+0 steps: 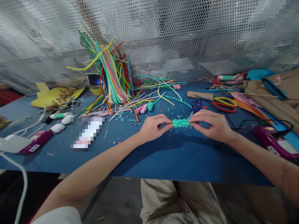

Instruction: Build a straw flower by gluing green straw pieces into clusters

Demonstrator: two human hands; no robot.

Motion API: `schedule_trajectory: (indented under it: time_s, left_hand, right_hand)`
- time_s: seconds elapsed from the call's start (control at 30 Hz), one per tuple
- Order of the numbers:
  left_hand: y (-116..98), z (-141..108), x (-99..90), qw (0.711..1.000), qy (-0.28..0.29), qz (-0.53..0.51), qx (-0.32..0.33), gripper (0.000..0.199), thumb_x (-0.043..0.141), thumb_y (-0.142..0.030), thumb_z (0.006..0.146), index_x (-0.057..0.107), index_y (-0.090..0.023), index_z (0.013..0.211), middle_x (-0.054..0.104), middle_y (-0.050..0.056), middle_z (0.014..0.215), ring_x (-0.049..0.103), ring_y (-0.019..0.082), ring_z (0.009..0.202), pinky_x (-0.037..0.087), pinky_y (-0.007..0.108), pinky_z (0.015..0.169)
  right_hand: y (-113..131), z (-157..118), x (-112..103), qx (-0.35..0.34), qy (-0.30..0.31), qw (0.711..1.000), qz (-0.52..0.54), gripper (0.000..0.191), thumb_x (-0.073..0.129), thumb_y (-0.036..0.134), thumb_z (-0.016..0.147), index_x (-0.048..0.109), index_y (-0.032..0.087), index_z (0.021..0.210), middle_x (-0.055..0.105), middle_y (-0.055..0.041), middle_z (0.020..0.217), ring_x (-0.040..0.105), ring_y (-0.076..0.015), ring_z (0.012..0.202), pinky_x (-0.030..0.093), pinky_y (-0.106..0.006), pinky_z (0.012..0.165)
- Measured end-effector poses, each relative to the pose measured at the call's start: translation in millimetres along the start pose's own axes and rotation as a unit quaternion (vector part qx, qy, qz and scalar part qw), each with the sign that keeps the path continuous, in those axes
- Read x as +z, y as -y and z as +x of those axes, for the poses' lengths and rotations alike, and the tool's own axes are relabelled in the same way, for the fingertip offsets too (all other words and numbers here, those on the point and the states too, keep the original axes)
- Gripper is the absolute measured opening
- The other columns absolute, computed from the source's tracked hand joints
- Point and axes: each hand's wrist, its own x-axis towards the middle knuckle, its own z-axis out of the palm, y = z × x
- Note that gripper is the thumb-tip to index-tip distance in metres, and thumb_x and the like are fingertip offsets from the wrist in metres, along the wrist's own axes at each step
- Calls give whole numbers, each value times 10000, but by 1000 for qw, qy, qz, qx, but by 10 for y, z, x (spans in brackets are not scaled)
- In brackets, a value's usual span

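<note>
Between my two hands, a little above the table, is a teal pipe-cleaner flower spike [181, 122] with many short tufts, lying sideways. My left hand [154, 127] pinches its left end between thumb and fingertips. At its other end my right hand [211, 125] pinches it the same way. Behind them on the table lie finished-looking tufted pieces: a teal one [150, 106], a lilac one [144, 108] and a pink one [139, 109]. Short teal snippets are scattered nearby.
A big bundle of coloured pipe cleaners [114, 77] stands at the back left. Scissors [225, 103] with red and yellow handles lie to the right. Purple power strips [37, 141] with cables are on both sides. A perforated metal panel [149, 40] closes off the back of the blue table [149, 165].
</note>
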Motion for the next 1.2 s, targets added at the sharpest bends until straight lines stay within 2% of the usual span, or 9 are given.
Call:
schedule_trajectory:
  time_s: [0.3, 0.47, 0.63, 0.73, 0.87, 0.97, 1.2]
  left_hand:
    - [-16, 14, -9, 1000, -16, 1, 2, 149, 660, -324, 945, 713, -186, 946, 707, 22, 869, 506, 76, 592, 422, 225, 599]
    - [-15, 14, -18, 999, -14, 44, -1, 167, 642, -340, 958, 719, -192, 945, 729, 21, 899, 605, 86, 670, 452, 219, 635]
    - [-30, 18, -46, 992, 16, 118, 52, 180, 623, -365, 972, 737, -226, 982, 757, -1, 946, 705, 98, 821, 464, 212, 665]
    - [-55, 33, -72, 983, 19, 164, 85, 177, 617, -370, 976, 746, -250, 956, 763, -23, 931, 710, 92, 801, 454, 219, 659]
    - [-72, 47, -87, 975, 18, 194, 108, 182, 612, -379, 977, 750, -263, 957, 761, -25, 929, 703, 95, 777, 464, 228, 673]
    - [-73, 46, -87, 971, 15, 206, 122, 178, 610, -379, 977, 747, -265, 969, 757, -22, 930, 699, 98, 782, 481, 233, 703]
    - [-81, 40, -87, 965, 12, 222, 142, 170, 612, -374, 977, 742, -263, 970, 760, -26, 922, 691, 97, 766, 472, 239, 691]
  right_hand:
    - [-25, -19, -1, -3, -13, 1000, -4, 237, 696, 107, 862, 688, 266, 1037, 737, -18, 945, 698, -171, 859, 587, -315, 790]
    - [-24, -15, -25, 7, -46, 999, -13, 254, 683, 94, 858, 684, 259, 1051, 718, -29, 928, 686, -186, 859, 579, -346, 804]
    - [-51, -7, -32, -17, 40, 999, -13, 333, 612, 101, 892, 718, 286, 1148, 654, -70, 1090, 644, -204, 954, 560, -357, 798]
    - [-54, -11, -38, -15, 69, 997, -15, 348, 622, 135, 874, 726, 299, 1162, 620, -79, 1179, 628, -205, 933, 559, -354, 755]
    - [-33, -1, -51, -42, 103, 993, -38, 365, 643, 145, 847, 722, 297, 1170, 600, -88, 1229, 617, -216, 957, 550, -410, 837]
    - [-5, 16, -53, -55, 121, 989, -71, 318, 657, 170, 856, 726, 284, 1144, 602, -95, 1228, 613, -228, 991, 533, -434, 889]
    - [45, 33, -38, -66, 132, 983, -108, 159, 652, 205, 874, 714, 246, 1014, 626, -98, 1205, 620, -240, 1023, 526, -416, 903]
